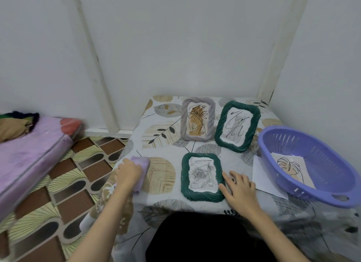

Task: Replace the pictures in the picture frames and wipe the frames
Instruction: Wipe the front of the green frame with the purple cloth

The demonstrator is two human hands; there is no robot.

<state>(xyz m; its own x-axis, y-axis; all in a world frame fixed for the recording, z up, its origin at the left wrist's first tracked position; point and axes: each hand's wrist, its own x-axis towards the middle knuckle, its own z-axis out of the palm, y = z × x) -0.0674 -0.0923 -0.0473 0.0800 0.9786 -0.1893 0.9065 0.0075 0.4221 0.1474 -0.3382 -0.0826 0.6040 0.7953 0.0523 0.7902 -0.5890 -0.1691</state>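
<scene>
A dark green frame (202,176) lies flat on the table in front of me, holding a line drawing of a rose. My right hand (239,189) rests flat beside its right edge, fingers spread, thumb touching the frame. My left hand (129,173) grips a lilac cloth (141,165) near the table's left edge. Behind stand a grey frame (198,119) with a brown plant drawing and a second green frame (237,125) with a scribble drawing.
A purple plastic basket (304,164) at the right holds a leaf drawing (293,168) and sits on a white sheet (263,177). The table has a leaf-patterned cover (162,128). A lilac mattress (33,154) lies left, on a patterned floor (64,183). White walls close in behind.
</scene>
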